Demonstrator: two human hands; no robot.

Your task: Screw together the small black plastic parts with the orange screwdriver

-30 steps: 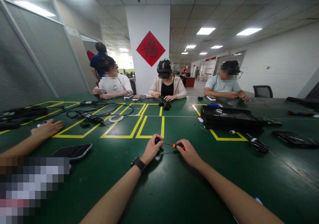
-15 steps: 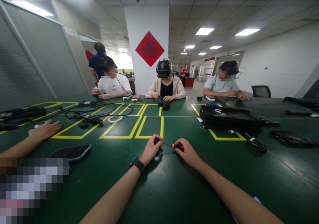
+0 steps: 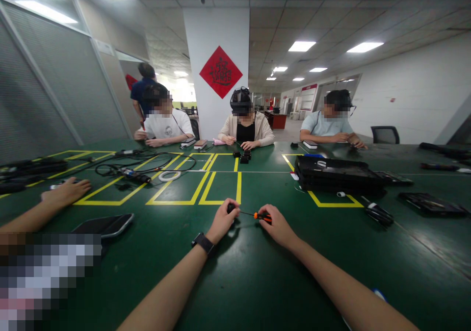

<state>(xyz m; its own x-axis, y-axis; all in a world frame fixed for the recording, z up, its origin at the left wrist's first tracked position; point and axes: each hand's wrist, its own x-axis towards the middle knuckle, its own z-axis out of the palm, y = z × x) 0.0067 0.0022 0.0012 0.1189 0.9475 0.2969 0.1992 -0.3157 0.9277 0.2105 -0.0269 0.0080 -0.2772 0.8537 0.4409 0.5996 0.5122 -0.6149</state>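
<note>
My right hand (image 3: 274, 221) is closed around the black and orange handle of a screwdriver (image 3: 262, 217). Its thin shaft points left, and the tip meets or nearly meets a small black part (image 3: 231, 207). That part is pinched in the fingers of my left hand (image 3: 223, 219), which mostly hide it, so its exact kind cannot be made out. Both hands are just above the green table (image 3: 235, 272), near its middle. A dark watch sits on my left wrist.
Black cables (image 3: 136, 174) and a white ring (image 3: 170, 176) lie at left, beyond a dark tablet-like device (image 3: 105, 225). A neighbour's hand (image 3: 69, 190) rests there. Black trays (image 3: 336, 174) and a black-handled tool (image 3: 379, 214) are at right. Several people sit opposite, near small black blocks (image 3: 244, 155).
</note>
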